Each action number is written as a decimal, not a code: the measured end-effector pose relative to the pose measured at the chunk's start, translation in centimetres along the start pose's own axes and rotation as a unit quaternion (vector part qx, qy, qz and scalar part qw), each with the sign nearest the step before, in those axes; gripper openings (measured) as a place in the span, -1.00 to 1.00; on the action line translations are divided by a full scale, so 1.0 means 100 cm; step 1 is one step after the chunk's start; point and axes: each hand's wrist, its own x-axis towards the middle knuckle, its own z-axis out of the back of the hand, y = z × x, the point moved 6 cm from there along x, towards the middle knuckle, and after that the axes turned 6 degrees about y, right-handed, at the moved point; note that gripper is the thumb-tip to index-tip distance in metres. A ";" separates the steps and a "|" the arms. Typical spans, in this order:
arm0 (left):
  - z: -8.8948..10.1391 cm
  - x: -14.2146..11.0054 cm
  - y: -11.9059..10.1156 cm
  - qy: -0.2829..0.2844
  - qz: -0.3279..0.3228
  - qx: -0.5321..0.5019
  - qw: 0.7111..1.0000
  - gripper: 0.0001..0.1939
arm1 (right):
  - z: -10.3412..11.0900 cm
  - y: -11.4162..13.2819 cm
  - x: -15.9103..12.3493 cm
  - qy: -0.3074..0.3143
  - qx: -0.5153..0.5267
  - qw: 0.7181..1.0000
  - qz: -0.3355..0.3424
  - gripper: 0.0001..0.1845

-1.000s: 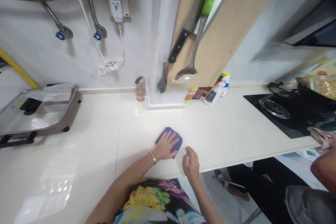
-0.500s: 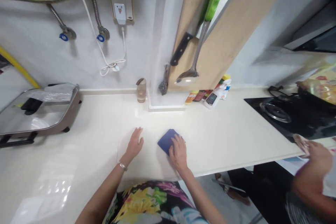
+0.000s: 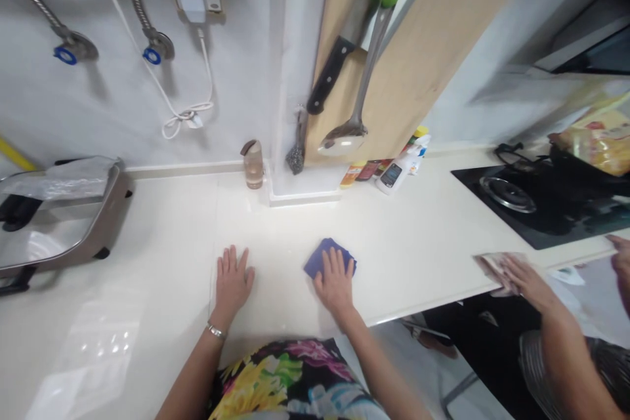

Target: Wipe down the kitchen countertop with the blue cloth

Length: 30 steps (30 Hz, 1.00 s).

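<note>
A folded blue cloth lies on the white countertop. My right hand holds it down from above, palm down, the fingers over its near right part. Well to the left of the cloth, my left hand rests flat on the counter with fingers spread and nothing in it. A metal watch or bracelet circles that wrist.
At right a co-worker's hand presses a pale cloth on the counter near the black hob. A bottle and cleaner bottles stand along the wall; an electric pan sits at left. Knife and slotted spoon hang above.
My left hand has shifted left and flattened onto the counter. The blue cloth has moved slightly right and turned under my right hand. The co-worker's hand and pale cloth have moved left onto the counter.
</note>
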 end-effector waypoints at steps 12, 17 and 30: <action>0.004 0.003 -0.001 0.004 0.001 -0.005 1.000 -0.46 | 0.009 -0.179 -0.027 -0.003 -0.042 0.986 -0.163 -0.33; 0.003 0.004 -0.001 -0.010 -0.018 0.013 1.000 -0.45 | 0.006 -0.241 -0.009 0.025 -0.033 0.964 -0.261 -0.31; 0.008 0.014 -0.008 0.013 -0.034 0.031 0.999 -0.26 | -0.014 -0.247 0.145 0.038 -0.003 0.934 -0.354 -0.26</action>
